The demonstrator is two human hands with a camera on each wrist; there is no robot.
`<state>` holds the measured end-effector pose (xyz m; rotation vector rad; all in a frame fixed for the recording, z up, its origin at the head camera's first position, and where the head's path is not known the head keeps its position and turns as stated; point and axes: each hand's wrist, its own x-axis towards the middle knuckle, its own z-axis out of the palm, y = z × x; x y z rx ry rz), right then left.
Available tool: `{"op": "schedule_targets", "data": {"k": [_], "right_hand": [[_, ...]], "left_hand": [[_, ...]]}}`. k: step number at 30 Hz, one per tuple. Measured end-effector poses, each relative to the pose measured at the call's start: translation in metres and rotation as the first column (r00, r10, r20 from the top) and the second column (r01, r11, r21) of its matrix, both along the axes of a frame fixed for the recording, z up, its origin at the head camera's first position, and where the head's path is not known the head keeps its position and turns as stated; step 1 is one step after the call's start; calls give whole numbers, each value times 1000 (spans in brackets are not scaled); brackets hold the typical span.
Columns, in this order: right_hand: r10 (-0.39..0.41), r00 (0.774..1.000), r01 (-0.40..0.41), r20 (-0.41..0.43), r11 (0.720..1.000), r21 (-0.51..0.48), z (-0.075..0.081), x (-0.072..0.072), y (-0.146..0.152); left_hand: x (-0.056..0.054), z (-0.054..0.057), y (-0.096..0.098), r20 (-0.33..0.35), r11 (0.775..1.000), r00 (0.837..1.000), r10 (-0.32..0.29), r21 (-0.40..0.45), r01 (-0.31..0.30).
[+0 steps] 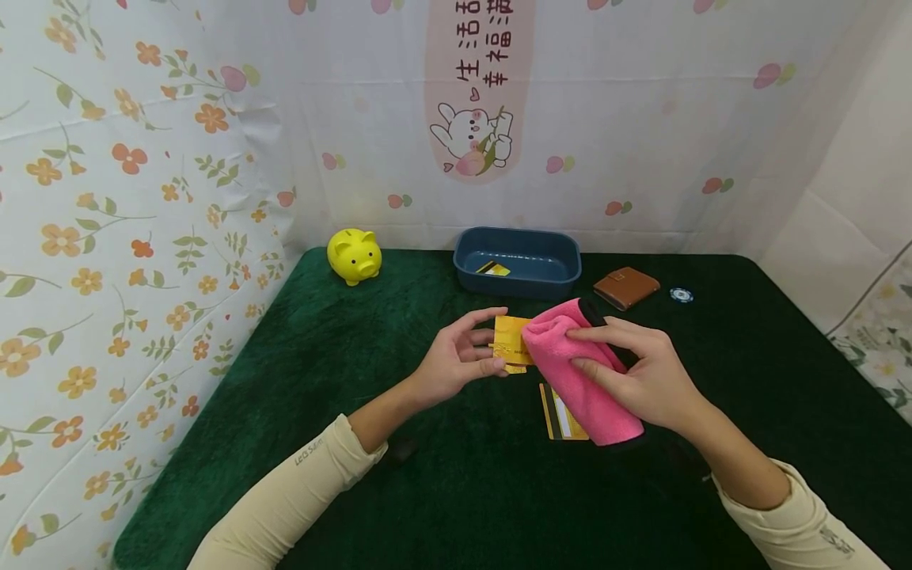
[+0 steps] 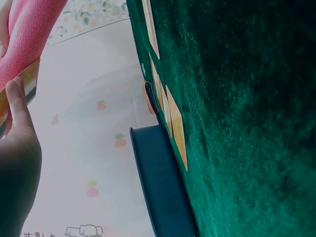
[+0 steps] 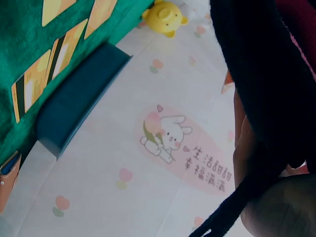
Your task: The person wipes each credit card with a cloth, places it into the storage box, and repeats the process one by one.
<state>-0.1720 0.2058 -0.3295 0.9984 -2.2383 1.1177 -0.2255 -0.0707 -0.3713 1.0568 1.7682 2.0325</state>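
Note:
My left hand (image 1: 456, 356) pinches a yellow bank card (image 1: 510, 336) by its left edge, above the middle of the table. My right hand (image 1: 644, 372) grips a folded pink cloth (image 1: 580, 380) with dark edging, and the cloth touches the card's right end. In the left wrist view, the thumb of that hand lies along the held card (image 2: 30, 81), and pink cloth (image 2: 32, 34) covers part of it. Below the cloth, another card (image 1: 557, 412) with a dark stripe lies on the table, partly hidden. Dark edging (image 3: 252, 64) fills much of the right wrist view.
A blue bin (image 1: 516, 286) at the back of the green-covered table (image 1: 342, 356) has a card (image 1: 493, 268) inside. Right of it lie a brown wallet (image 1: 627, 287) and a poker chip (image 1: 681, 294). A yellow piggy bank (image 1: 354, 256) stands back left. Several cards (image 3: 66, 49) lie before the bin.

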Motion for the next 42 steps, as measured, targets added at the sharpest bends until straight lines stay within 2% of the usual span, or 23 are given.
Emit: {"op": "schedule_targets", "data": {"k": [6, 11, 19, 25, 33, 42], "right_hand": [[-48, 998, 48, -29, 999, -11, 3, 1, 2], [-74, 997, 74, -26, 997, -17, 2, 2, 3], [-79, 996, 78, -31, 996, -34, -1, 0, 1], [-84, 996, 83, -30, 996, -31, 0, -1, -1], [-40, 999, 40, -19, 999, -25, 3, -3, -8], [4, 1000, -4, -24, 1000, -2, 4, -5, -12]], "left_hand": [[2, -1, 0, 14, 999, 999, 42, -4, -42], [3, -2, 1, 50, 999, 998, 47, 9, -47], [4, -3, 3, 96, 998, 993, 64, 16, -66], [4, -5, 3, 97, 998, 993, 62, 6, -63], [4, -5, 5, 84, 1000, 996, 26, 0, -26], [5, -6, 5, 57, 1000, 998, 11, 0, -11]]}}
